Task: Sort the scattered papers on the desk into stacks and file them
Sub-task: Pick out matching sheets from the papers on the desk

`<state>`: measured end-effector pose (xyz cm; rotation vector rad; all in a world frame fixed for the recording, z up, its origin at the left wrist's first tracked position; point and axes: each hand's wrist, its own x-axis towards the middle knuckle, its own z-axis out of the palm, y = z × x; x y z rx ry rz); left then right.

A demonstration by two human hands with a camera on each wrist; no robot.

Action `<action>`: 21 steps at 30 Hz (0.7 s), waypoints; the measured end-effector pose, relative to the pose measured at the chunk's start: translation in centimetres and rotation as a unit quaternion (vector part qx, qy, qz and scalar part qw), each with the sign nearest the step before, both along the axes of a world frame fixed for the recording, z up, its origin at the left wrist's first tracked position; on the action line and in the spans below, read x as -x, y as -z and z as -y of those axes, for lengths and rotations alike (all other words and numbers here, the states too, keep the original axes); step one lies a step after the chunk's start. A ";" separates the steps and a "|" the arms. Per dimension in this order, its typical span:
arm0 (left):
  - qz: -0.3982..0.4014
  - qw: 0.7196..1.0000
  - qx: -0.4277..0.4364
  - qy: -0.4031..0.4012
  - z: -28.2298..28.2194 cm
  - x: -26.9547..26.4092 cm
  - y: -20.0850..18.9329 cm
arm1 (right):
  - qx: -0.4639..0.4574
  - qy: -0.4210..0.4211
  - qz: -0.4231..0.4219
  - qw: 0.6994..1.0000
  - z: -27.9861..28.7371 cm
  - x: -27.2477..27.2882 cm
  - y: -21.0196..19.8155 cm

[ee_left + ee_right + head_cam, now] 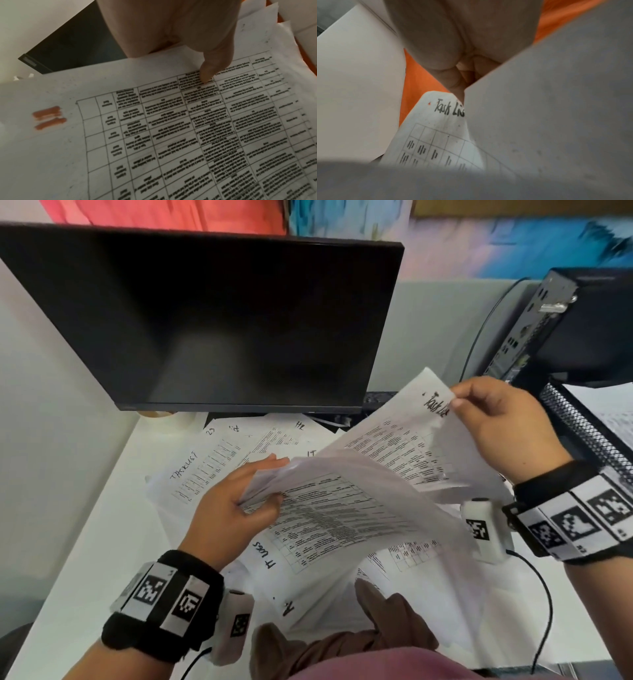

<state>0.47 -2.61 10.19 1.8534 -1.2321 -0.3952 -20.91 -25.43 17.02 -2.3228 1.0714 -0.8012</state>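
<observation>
Left hand: your left hand (pixel 236 505) grips a sheaf of papers (pixel 342 508) at its left edge, thumb (pixel 208 73) pressed on top of a printed table, fingers underneath (the left wrist view shows the thumb tip on the grid).
Right hand: your right hand (pixel 503 419) pinches the top corner of a "Task List" sheet (pixel 404 433), raised off the sheaf and tilted up toward the monitor (pixel 205 316).
Held papers: both lots hang above the surface (pixel 85 525), the sheet fanned away from the sheaf to the right.
Loose papers: more scattered sheets (pixel 219 453) lie flat on the surface below your hands, overlapping, some with handwritten headings (one reads "IT Logs").
Tray: a black mesh tray (pixel 589 433) stands at the right, just beside your right hand, with paper in it.
Background: a black computer case (pixel 561 326) stands behind the tray.
</observation>
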 end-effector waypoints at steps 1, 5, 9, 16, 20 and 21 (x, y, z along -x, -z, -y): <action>0.003 1.000 -0.004 0.002 0.0 0.0 -0.1 | 0.010 0.007 0.007 1.000 0.1 0.0 0.0; 0.016 1.000 0.001 -0.006 0.4 -0.3 -0.3 | -0.012 -0.015 0.047 0.999 -0.3 -0.3 -0.2; 0.036 0.999 0.019 0.011 1.3 -0.1 -0.8 | -0.050 -0.111 0.034 0.992 -2.5 -1.3 -0.5; -0.047 0.994 0.056 -0.081 2.1 0.5 -0.4 | -0.196 -0.218 0.081 0.953 -4.9 -2.4 0.0; -0.143 0.972 0.081 -0.170 1.6 -0.7 -0.6 | -0.275 -0.170 0.116 0.939 -3.5 -1.3 0.4; -0.167 0.964 0.090 -0.186 1.5 -1.0 -0.6 | -0.294 -0.162 0.116 0.935 -3.5 -1.2 0.4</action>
